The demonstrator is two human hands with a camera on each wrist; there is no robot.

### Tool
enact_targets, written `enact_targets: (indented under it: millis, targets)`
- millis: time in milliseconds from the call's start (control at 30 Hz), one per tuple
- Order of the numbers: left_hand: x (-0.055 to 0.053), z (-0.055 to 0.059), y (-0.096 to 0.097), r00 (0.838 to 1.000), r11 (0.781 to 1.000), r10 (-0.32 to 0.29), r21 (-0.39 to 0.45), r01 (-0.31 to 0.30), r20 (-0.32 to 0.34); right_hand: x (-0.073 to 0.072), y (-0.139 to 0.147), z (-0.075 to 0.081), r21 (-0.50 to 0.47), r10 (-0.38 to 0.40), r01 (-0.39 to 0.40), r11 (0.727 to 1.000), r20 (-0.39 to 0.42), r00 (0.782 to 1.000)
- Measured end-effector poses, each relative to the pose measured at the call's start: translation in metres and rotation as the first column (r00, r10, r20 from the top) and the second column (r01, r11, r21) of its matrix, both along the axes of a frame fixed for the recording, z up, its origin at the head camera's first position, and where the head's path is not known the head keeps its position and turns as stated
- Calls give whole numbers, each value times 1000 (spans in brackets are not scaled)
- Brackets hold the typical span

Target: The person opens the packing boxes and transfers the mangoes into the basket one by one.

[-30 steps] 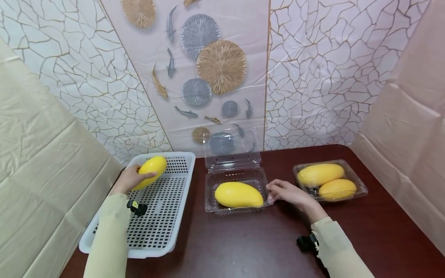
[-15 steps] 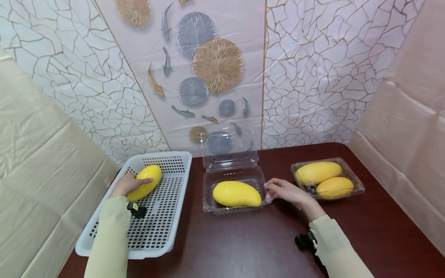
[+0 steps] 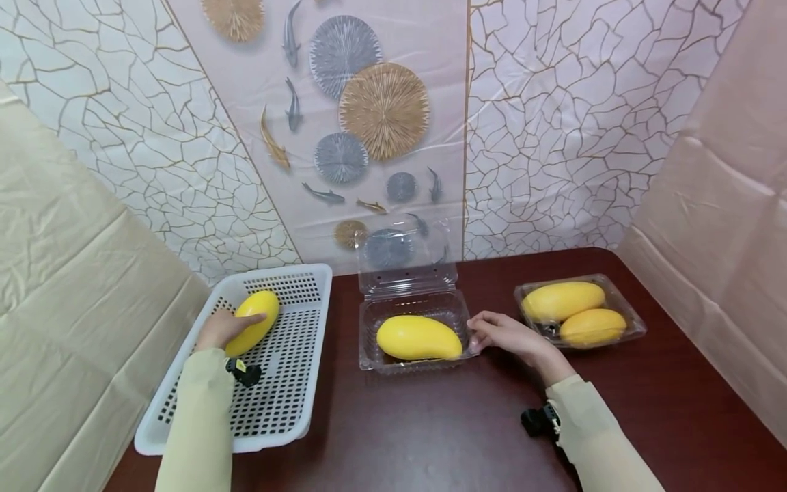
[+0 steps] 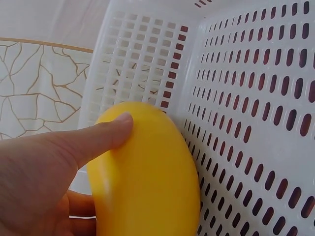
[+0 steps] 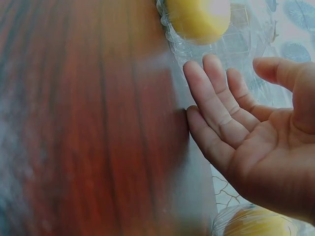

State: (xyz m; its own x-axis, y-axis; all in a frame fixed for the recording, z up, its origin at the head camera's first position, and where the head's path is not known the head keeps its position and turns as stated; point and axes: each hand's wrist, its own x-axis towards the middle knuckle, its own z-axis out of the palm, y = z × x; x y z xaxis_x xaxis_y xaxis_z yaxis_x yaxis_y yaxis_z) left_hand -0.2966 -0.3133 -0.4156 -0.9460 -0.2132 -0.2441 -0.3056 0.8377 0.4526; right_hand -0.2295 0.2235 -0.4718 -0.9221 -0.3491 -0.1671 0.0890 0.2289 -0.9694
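In the white basket (image 3: 279,396), my left hand (image 3: 219,329) grips a yellow mango (image 3: 255,321) near the back left. The left wrist view shows the thumb lying over the mango (image 4: 147,172), with other fingers partly hidden on its far side. A clear plastic clamshell box (image 3: 369,352) stands mid-table with its lid (image 3: 408,263) raised and one mango (image 3: 419,337) inside. My right hand (image 3: 507,338) is at the box's right front corner, fingertips right at the rim. In the right wrist view, the fingers of this hand (image 5: 256,132) are loosely bent, thumb apart from them.
A lidded clear box (image 3: 633,328) holding two mangoes (image 3: 564,301) sits on the right of the dark red table (image 3: 393,437). Patterned cloth (image 3: 553,137) hangs behind the table, and beige cloth (image 3: 80,307) closes off the left side.
My left hand has lowered the mango further down into the basket, toward the left. The right hand stays at the clamshell box's corner. The head view has shifted slightly.
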Motion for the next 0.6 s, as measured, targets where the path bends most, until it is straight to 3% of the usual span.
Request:
enact_targets:
  millis: [133, 367, 600]
  targets:
    - [0, 3, 1, 1000, 1000, -14, 11, 14, -16, -1, 2, 1, 1, 0, 0, 1000, -6, 1000]
    - [3, 15, 5, 993, 994, -111, -23, 110, -50, 1, 2, -1, -13, 10, -10, 1000, -1, 1000]
    - [4, 40, 21, 986, 996, -86, -12, 85, -143, 2, 2, -1, -14, 8, -8, 1000, -2, 1000]
